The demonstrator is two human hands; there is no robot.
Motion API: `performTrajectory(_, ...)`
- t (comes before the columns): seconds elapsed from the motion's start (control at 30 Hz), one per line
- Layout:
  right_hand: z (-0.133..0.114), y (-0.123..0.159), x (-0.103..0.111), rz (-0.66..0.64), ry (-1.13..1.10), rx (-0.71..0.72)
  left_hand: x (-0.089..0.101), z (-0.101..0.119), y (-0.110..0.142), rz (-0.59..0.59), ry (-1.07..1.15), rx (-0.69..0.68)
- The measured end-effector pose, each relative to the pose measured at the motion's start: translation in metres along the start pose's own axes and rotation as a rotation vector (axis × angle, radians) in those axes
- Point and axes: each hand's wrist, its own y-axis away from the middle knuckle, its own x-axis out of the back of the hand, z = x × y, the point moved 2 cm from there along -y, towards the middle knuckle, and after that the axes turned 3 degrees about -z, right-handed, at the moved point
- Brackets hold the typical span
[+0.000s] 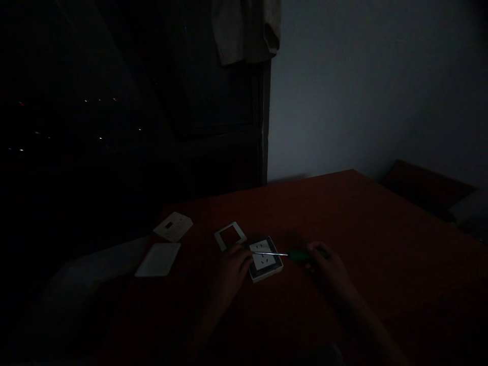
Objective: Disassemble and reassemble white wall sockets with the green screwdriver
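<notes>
Hands apart: right hand (pixel 330 264) closed on screwdriver's green handle (pixel 299 254); left hand (pixel 233 264) at tip, grip unclear. Socket (pixel 263 256) lies under shaft, right of left hand. Slipping tip could jab fingers, likely cause poor light.

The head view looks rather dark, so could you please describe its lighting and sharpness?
Head view: very dim throughout, near black at left apart from small specks of light; the wall is dull grey; the screwdriver has a thin glint along its shaft; the left hand and right hand look murky, too dark to judge focus.
</notes>
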Motion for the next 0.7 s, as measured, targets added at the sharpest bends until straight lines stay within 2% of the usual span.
performTrajectory(0.17,-0.0002,0.0013,0.0006,0.003,0.026,-0.013,-0.0026,-0.0026,0.0,-0.001,-0.006,0.005)
performTrajectory(0.37,0.0016,-0.0023,0.0017,0.009,-0.015,0.0,-0.0038,-0.0049,0.0027,0.059,-0.006,-0.007)
performTrajectory(0.7,0.0045,-0.0034,0.004,0.034,-0.075,-0.024,-0.0045,-0.0037,0.0001,0.028,0.049,-0.022)
